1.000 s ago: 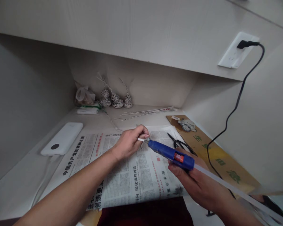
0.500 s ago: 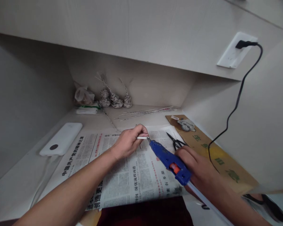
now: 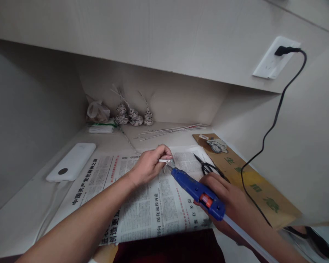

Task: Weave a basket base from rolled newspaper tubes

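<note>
The white stick (image 3: 162, 160) sits mid-view above the newspaper (image 3: 142, 215), slim and pale, only a short end showing; the left hand (image 3: 149, 166) is curled tight, pinching it; at 4 o'clock from it the right hand (image 3: 218, 185) wraps round the blue glue gun (image 3: 190, 185), whose tip is just beside that end, contact unclear; the step looks like gluing; the next move probably calls for a steady tip; black scissors (image 3: 206, 167) lie at 3 o'clock.

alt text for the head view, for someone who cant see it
The right hand points a blue glue gun at a thin white stick held in the left hand, over spread newspaper. Three woven bulb shapes stand behind.
</note>
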Motion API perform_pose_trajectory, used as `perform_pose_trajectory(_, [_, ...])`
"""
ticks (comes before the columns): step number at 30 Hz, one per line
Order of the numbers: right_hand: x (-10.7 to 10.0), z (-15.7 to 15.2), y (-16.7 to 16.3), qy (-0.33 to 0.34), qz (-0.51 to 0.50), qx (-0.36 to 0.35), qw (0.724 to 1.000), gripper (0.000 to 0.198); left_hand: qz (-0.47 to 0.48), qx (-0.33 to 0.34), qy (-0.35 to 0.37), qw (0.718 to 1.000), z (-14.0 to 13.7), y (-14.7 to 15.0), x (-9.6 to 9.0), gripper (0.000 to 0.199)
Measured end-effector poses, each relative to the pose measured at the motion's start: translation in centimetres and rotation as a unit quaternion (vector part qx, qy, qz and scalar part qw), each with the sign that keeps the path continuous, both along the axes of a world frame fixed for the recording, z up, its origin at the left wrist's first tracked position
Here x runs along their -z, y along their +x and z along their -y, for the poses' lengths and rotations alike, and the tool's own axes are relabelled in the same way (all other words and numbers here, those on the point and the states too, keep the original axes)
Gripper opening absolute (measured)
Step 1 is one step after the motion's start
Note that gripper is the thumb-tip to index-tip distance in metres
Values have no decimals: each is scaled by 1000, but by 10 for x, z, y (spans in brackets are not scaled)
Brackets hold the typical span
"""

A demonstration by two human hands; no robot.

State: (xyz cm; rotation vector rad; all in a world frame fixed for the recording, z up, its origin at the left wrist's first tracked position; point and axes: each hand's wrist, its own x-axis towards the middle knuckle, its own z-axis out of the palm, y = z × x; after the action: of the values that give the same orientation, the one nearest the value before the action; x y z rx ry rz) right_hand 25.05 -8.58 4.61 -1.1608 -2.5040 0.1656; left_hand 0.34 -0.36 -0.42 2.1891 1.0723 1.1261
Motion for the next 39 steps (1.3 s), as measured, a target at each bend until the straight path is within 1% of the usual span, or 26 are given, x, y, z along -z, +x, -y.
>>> perform_pose_trajectory(5, [0,-2,-4,4,-17,11,1000,11,-4,0,1,1000,-1,0,1,16])
perform_pose_trajectory(9, [-3,-2,-4,19,-31,18,999,7,-1,6,-12,1000,0,0,0,17])
perform_pose_trajectory(12, [-3,-2,-4,29,-45,30,998,8,-5,5,-12,1000,1,0,-1,18])
perform_pose_trajectory(16, [0,-4,-5,34,-51,20,998,10,-10,5,-8,1000,2,1,-1,19])
perform_pose_trajectory(20, [0,-3,-6,22,-63,26,997,11,-11,11,1,1000,1,1,-1,18])
perform_pose_trajectory(26, [-6,-1,-6,-35,-62,27,997,16,-25,7,2,1000,0,1,1,17])
perform_pose_trajectory(30, [-3,-1,-7,-38,-66,40,996,17,-28,7,2,1000,-1,0,2,17])
perform_pose_trajectory(33, [2,-3,-9,-33,-72,43,996,19,-43,10,7,999,-1,0,2,13])
perform_pose_trajectory(36, [5,-5,-8,-30,-58,40,997,18,-58,12,14,998,-1,-1,1,9])
perform_pose_trajectory(39, [4,-7,-3,2,5,49,999,14,-73,-2,14,997,0,-1,0,12])
